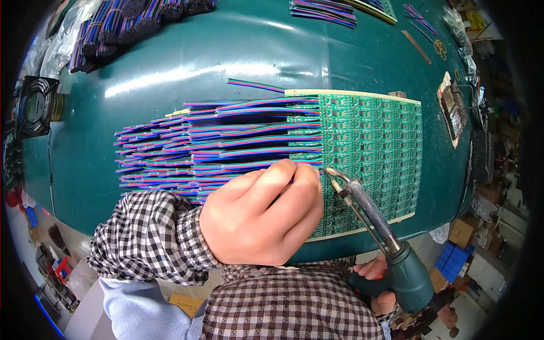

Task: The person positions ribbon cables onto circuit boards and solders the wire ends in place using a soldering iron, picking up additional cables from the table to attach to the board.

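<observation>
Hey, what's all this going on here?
Someone's right hand holds a green-handled soldering iron, its tip over a panel of green circuit boards. The left hand is closed just beside the tip, over coloured wires; what it pinches is hidden. Beyond it, several rows of wires reach onto the panel.

A black-and-white gingham sleeve (150, 232) puffs out at lower left, its cuff (198, 235) gathered tight above the bare left hand (263, 218). Light blue fabric (141, 309) shows beneath; a brown-and-pale checked garment (289, 309) covers the torso at lower centre.
</observation>
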The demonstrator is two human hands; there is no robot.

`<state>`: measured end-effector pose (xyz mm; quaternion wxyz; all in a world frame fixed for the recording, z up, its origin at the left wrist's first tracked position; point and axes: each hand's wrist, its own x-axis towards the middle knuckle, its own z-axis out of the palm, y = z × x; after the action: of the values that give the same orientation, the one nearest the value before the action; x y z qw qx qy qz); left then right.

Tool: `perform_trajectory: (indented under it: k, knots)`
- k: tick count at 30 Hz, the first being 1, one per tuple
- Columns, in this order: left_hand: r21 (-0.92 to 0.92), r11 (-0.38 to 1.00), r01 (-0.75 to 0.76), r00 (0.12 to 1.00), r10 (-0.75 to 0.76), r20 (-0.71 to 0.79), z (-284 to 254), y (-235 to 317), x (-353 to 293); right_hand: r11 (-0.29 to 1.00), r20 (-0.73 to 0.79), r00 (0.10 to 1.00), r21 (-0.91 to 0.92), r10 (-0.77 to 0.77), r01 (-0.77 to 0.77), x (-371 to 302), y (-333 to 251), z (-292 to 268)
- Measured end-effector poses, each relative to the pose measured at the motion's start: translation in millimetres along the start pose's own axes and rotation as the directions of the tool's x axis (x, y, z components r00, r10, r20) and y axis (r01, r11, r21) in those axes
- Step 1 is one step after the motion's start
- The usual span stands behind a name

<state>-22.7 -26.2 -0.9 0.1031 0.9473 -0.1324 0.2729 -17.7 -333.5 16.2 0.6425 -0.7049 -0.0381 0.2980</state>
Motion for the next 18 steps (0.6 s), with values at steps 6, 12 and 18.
perform_trajectory:
  k: [6,12,18]
  knots:
    - [0.01,1.0,0.01,1.0,-0.01,0.007,1.2,0.3,-0.3,0.998,-0.052,0.998,0.042,-0.035,0.037,-2.3,4.2,3.6]
    - [0.009,1.0,0.002,1.0,-0.002,0.0,0.1,-0.5,-0.4,0.995,0.017,0.997,0.055,-0.08,0.079,-4.8,7.6,-7.6]
    - [-0.023,0.999,-0.03,1.0,0.03,-0.006,1.1,-2.0,1.0,0.99,-0.19,0.974,0.043,-0.121,0.132,-7.2,1.6,14.2]
